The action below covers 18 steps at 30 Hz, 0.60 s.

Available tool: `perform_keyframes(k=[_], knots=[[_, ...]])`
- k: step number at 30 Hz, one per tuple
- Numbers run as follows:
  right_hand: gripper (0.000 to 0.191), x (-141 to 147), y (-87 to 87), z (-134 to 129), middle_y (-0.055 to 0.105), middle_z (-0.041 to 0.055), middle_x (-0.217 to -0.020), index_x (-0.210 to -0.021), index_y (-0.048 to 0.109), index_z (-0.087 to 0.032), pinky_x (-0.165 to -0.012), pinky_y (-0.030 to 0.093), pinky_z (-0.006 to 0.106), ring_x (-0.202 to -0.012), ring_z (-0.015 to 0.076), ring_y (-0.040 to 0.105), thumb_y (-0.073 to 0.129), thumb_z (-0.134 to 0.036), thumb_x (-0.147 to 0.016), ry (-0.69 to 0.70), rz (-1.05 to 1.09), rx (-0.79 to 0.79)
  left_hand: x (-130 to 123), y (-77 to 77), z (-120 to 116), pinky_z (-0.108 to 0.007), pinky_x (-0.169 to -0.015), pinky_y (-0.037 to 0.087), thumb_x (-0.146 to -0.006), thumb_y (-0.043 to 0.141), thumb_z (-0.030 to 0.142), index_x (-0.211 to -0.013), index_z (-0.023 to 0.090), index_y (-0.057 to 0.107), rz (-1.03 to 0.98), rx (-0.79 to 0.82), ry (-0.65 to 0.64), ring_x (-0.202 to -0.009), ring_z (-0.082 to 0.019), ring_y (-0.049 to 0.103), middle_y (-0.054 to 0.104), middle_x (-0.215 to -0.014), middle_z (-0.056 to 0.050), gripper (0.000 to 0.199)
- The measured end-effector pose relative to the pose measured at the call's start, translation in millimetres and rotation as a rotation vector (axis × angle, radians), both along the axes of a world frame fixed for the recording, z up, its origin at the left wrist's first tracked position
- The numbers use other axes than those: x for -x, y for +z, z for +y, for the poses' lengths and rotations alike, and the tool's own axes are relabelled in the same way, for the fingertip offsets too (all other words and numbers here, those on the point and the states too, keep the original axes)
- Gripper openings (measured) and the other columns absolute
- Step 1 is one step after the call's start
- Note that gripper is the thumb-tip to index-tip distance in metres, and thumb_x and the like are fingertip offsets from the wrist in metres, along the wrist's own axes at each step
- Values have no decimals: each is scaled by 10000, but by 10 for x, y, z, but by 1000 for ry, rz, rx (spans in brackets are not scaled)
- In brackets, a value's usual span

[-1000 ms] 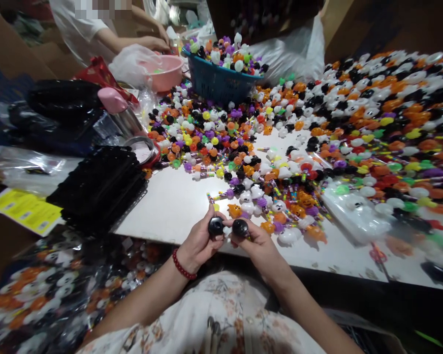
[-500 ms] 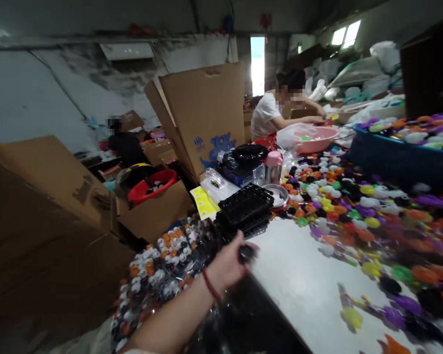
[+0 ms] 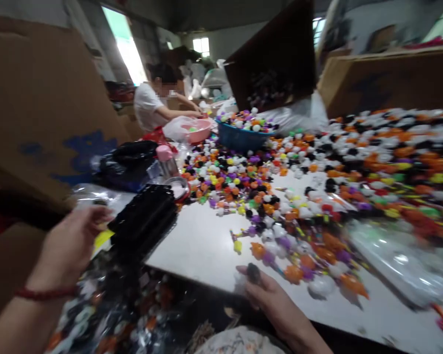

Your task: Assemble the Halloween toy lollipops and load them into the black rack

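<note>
My left hand (image 3: 68, 243), a red band on its wrist, is at the left beside a stack of black plastic trays (image 3: 145, 216). Its fingers are curled together at the edge of clear plastic bags (image 3: 99, 194); blur hides whether they grip one. Under those fingers shows a yellow sheet (image 3: 103, 239). Close to the table's front edge, my right hand (image 3: 268, 297) is closed with a small dark rounded piece (image 3: 253, 273) between thumb and fingers. Beyond it on the white tabletop (image 3: 197, 246) lie loose orange, purple, white and yellow toy pieces (image 3: 293, 273).
A blue tub (image 3: 239, 137) heaped with toy pieces stands at the back. Clear plastic packs (image 3: 402, 260) lie at the right. A pink-lidded flask (image 3: 166, 160) stands behind the trays. Bagged toys (image 3: 143, 314) sit below the table edge. Across the table, a person (image 3: 149, 105) works by a pink basin (image 3: 199, 132).
The view has swung right. My left hand, which had a dark rounded piece at its fingers, is now by the plastic bags. My right hand has come into view holding a dark piece.
</note>
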State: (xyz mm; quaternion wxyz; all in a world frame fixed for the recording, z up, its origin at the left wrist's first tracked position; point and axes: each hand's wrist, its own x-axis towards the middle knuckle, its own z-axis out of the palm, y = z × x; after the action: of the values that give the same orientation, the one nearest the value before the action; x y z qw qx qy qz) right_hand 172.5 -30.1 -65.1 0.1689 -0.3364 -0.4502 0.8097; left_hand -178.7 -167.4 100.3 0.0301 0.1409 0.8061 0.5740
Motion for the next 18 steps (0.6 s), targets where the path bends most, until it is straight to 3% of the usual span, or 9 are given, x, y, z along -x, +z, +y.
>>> perform_keyframes(k=[2, 4, 6, 7, 9, 12, 15, 18], knots=[[564, -15, 35, 54, 471, -48, -611, -1161, 687, -153, -508, 266, 205, -530, 71, 369, 783, -509, -734, -27, -1, -17, -467, -426, 257, -214, -631, 467, -857, 605, 444, -864, 174, 671, -184, 49, -439, -746, -145, 621, 712, -870, -41, 278], [542, -48, 59, 89, 447, -52, -601, -1144, 697, -155, -508, 264, 204, -534, 73, 358, 777, -509, -742, -78, -23, -46, -1003, -745, 477, -228, -600, 441, -793, 677, 473, -902, 179, 686, -258, 144, -791, -707, -152, 607, 708, -857, -43, 313], [502, -81, 81, 119, 489, -37, -640, -1155, 704, -178, -542, 320, 209, -579, 89, 407, 773, -479, -759, -118, -46, -126, -1471, -954, 669, -246, -670, 452, -834, 640, 463, -973, 182, 686, -345, 214, -1065, -737, -152, 596, 698, -860, -43, 317], [478, -95, 93, 135, 539, -18, -703, -1163, 706, -194, -567, 357, 216, -612, 99, 442, 763, -466, -775, -123, -42, -186, -1653, -1029, 753, -249, -677, 449, -856, 610, 466, -994, 182, 678, -379, 199, -1142, -732, -147, 584, 688, -855, -39, 323], [426, -118, 120, 168, 616, 33, -924, -1165, 709, -225, -594, 417, 239, -667, 116, 504, 722, -468, -815, -112, -8, -309, -1900, -1143, 894, -246, -681, 436, -881, 577, 471, -1000, 174, 658, -426, 146, -1233, -726, -135, 561, 661, -854, -31, 330], [379, -160, 143, 206, 582, 80, -1207, -1150, 706, -245, -585, 463, 260, -693, 126, 566, 654, -491, -867, -86, 41, -378, -2044, -1276, 1019, -230, -624, 389, -871, 585, 513, -909, 157, 622, -515, 101, -1251, -642, -108, 498, 581, -732, 4, 360], [416, -215, 109, 224, 664, 63, -960, -1209, 663, -223, -592, 467, 256, -636, 125, 577, 631, -488, -889, -25, 52, -282, -2077, -1373, 1054, -220, -543, 314, -824, 608, 597, -788, 165, 550, -641, 83, -1197, -538, -86, 421, 492, -608, 41, 438], [492, -251, 53, 226, 654, 25, -707, -1226, 642, -168, -605, 478, 265, -597, 142, 589, 639, -513, -874, 26, 74, -179, -2117, -1429, 1057, -233, -518, 290, -794, 583, 679, -705, 185, 476, -763, 64, -1176, -494, -99, 440, 485, -548, 39, 514]])
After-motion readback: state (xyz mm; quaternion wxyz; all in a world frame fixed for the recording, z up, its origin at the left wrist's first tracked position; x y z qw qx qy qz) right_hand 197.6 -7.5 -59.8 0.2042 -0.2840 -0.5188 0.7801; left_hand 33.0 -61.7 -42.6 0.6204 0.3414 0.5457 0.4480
